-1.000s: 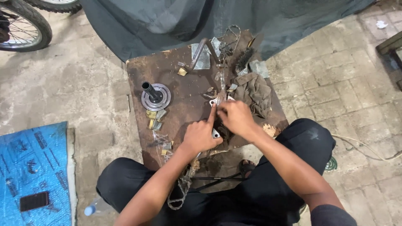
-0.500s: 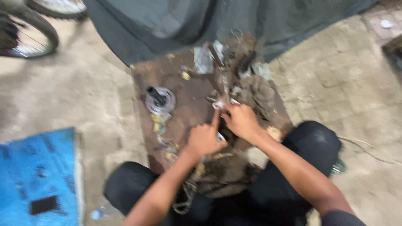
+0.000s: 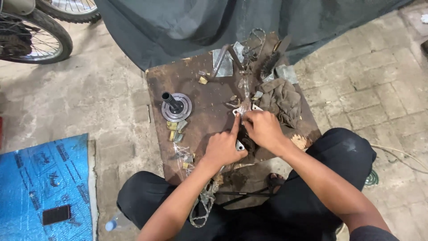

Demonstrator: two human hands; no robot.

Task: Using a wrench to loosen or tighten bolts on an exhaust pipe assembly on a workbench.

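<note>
Small metal part positioned on the counter [image 3: 200, 96].
Left hand [image 3: 224, 149] index finger extended, pinning it; right hand [image 3: 264, 129] pinched closed on metal part [image 3: 243, 111]. Next move calls for steady alignment.

Rusty brown board [image 3: 209, 85] sits mid-frame on the paved floor [image 3: 102, 102]. On it: round metal hub with black shaft [image 3: 176, 107] left, dirty rag [image 3: 281, 100] right, wire brush [image 3: 269, 64] top, small plates [image 3: 243, 109] by my fingers.
</note>
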